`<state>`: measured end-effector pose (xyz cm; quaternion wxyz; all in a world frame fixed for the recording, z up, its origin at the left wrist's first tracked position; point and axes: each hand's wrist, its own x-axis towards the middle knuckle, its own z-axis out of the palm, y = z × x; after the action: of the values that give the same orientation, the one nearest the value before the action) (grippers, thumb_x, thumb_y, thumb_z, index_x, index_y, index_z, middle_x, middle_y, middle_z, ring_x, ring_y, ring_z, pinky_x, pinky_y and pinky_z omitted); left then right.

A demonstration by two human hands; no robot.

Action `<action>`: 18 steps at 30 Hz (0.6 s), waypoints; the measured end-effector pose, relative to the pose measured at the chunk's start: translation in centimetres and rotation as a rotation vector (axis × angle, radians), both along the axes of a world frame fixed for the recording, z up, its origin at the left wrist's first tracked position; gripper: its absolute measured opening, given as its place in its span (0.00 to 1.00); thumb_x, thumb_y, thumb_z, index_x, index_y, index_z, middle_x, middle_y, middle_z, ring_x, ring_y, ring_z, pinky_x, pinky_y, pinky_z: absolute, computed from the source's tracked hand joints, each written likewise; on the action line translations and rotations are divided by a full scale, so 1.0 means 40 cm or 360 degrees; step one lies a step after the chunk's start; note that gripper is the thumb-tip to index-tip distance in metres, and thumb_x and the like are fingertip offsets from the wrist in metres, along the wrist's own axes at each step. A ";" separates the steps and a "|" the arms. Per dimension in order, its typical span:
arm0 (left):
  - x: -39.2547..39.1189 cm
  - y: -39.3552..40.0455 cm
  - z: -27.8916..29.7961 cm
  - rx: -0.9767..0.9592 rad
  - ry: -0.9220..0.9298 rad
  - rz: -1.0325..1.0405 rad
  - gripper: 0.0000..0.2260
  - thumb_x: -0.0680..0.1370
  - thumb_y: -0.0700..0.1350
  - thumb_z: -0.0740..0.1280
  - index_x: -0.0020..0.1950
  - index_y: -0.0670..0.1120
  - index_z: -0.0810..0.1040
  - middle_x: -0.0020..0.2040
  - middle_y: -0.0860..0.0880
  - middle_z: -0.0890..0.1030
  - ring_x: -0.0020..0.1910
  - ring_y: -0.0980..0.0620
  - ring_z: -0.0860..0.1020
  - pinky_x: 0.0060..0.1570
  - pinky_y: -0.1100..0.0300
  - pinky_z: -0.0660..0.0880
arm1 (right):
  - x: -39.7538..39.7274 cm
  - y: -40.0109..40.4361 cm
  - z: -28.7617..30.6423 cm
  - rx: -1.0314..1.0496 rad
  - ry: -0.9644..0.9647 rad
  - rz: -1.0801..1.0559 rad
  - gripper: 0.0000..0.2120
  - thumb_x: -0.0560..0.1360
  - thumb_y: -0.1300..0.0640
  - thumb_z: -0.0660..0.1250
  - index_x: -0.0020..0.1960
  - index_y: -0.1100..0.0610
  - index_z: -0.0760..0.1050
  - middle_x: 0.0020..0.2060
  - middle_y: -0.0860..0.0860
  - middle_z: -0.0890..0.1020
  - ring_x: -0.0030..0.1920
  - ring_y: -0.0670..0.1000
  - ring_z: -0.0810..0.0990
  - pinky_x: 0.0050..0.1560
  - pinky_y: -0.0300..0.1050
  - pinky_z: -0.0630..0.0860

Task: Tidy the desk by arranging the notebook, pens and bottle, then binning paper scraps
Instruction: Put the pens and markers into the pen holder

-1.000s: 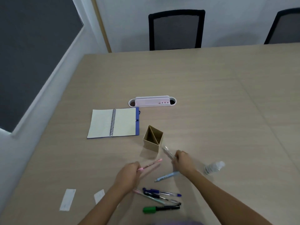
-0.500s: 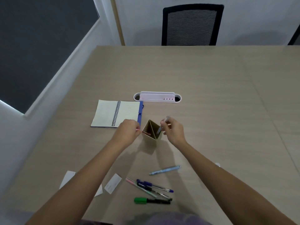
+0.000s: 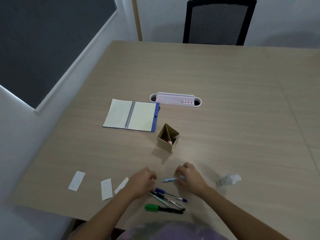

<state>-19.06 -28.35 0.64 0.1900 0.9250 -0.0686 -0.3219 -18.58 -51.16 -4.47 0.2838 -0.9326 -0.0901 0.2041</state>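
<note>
My right hand [image 3: 189,177] has its fingers on the right end of a light blue pen [image 3: 169,179] lying on the desk. My left hand [image 3: 142,182] is curled over the left ends of several loose pens [image 3: 170,196], just above a green marker [image 3: 162,208]; its grip is hidden. A cardboard pen holder [image 3: 163,142] stands beyond the hands with a pink pen [image 3: 170,142] and a clear pen [image 3: 177,136] in it. Further back on the left, a spiral notebook [image 3: 131,116] lies open. To the right, a clear bottle [image 3: 228,180] lies on its side. Three paper scraps [image 3: 106,188] lie to the left.
A pink and white desk organiser [image 3: 174,99] sits behind the notebook. A black mesh chair [image 3: 218,21] stands at the desk's far edge. The desk's left edge [image 3: 57,135] runs along a wall with a dark window. The near edge is right below the pens.
Both hands have drawn back from the pen holder to the loose pens near me. The pink and clear pens they carried now stand in the holder. The view has shifted slightly.
</note>
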 end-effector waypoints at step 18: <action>-0.016 0.037 -0.063 -0.0372 -0.0219 -0.0136 0.13 0.78 0.54 0.60 0.51 0.48 0.79 0.45 0.47 0.80 0.45 0.49 0.78 0.47 0.53 0.75 | 0.188 -0.041 0.248 0.1136 -0.0371 -0.1098 0.03 0.81 0.57 0.57 0.52 0.54 0.64 0.44 0.53 0.84 0.39 0.53 0.84 0.38 0.44 0.82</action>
<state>-19.71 -26.89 -1.86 0.2772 0.9127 -0.1579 -0.2554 -11.06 -52.80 5.44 0.6236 -0.7695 0.1280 -0.0503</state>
